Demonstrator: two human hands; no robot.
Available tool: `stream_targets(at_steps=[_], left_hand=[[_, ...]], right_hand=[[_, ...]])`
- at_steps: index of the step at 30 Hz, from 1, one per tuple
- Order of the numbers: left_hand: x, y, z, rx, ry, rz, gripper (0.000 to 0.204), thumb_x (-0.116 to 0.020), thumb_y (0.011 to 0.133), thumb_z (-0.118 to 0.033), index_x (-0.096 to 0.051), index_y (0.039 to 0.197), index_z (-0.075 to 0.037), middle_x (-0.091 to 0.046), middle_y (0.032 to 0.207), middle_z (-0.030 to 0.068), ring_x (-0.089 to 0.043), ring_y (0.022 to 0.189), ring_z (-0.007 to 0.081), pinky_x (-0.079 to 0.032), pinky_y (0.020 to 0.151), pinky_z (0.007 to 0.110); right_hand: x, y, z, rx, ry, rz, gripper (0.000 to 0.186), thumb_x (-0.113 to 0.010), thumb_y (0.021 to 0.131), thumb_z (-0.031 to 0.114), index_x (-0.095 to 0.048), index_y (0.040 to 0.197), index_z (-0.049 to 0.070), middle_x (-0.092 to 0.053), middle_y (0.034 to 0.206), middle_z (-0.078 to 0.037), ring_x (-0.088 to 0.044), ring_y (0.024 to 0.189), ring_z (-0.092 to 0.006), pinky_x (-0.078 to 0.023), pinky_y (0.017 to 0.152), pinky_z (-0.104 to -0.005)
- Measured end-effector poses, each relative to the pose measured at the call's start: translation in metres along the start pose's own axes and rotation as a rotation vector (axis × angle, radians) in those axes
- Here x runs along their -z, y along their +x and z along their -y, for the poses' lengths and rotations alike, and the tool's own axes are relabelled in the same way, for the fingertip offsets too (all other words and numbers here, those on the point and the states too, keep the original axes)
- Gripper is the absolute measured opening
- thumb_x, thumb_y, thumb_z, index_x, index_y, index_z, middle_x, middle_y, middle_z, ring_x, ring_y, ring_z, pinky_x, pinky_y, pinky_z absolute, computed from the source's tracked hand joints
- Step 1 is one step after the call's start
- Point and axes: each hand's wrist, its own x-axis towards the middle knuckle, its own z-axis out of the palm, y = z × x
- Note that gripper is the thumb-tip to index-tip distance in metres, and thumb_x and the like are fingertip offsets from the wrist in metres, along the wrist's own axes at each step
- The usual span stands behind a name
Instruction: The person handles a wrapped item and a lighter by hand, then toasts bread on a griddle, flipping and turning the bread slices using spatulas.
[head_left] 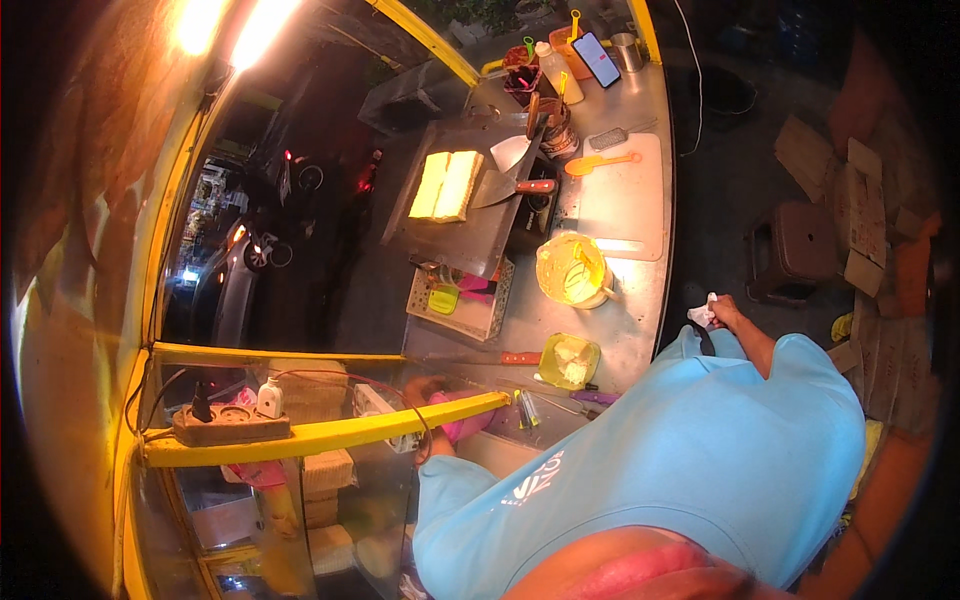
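My right hand (727,313) hangs off the counter's right side, closed on a crumpled white tissue (703,313). My left hand (425,390) is partly hidden behind the yellow frame bar (340,430) and a clear panel. It is next to a pink object (466,422), and its fingers do not show well enough to tell whether it holds anything. Two blocks of bread (445,186) lie side by side on the dark griddle plate (400,225). A scraper with a red handle (508,188) and another wide scraper (510,151) rest at the plate's right edge.
A tub of yellow spread (575,270) and a green bowl of white shreds (570,361) stand on the metal counter (625,335). Beyond are a cutting board (640,190), an orange spatula (600,163), jars, a squeeze bottle (558,72) and a phone (596,60). A brown stool (792,252) stands right.
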Motion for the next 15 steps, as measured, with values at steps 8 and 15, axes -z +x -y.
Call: stream_targets(at_steps=[8, 15], left_hand=[[0.002, 0.001, 0.019, -0.15, 0.252, -0.005, 0.017, -0.069, 0.083, -0.016, -0.075, 0.093, -0.003, -0.071, 0.094, 0.016, -0.07, 0.088, 0.0281, -0.056, 0.08, 0.035], [-0.003, -0.019, 0.017, -0.161, 0.205, -0.158, 0.018, -0.068, 0.084, -0.014, -0.074, 0.097, -0.003, -0.071, 0.098, 0.0164, -0.07, 0.089, 0.0276, -0.057, 0.08, 0.034]], right_hand=[[0.003, 0.005, -0.01, -0.004, -0.006, -0.002, 0.016, -0.058, 0.086, 0.014, -0.068, 0.087, 0.002, -0.064, 0.065, -0.009, -0.055, 0.046, -0.0137, -0.049, 0.039, -0.0296], [0.015, -0.005, -0.008, -0.044, 0.106, 0.058, 0.02, -0.059, 0.085, 0.021, -0.067, 0.092, 0.004, -0.064, 0.071, -0.007, -0.055, 0.049, -0.0125, -0.05, 0.042, -0.0288]])
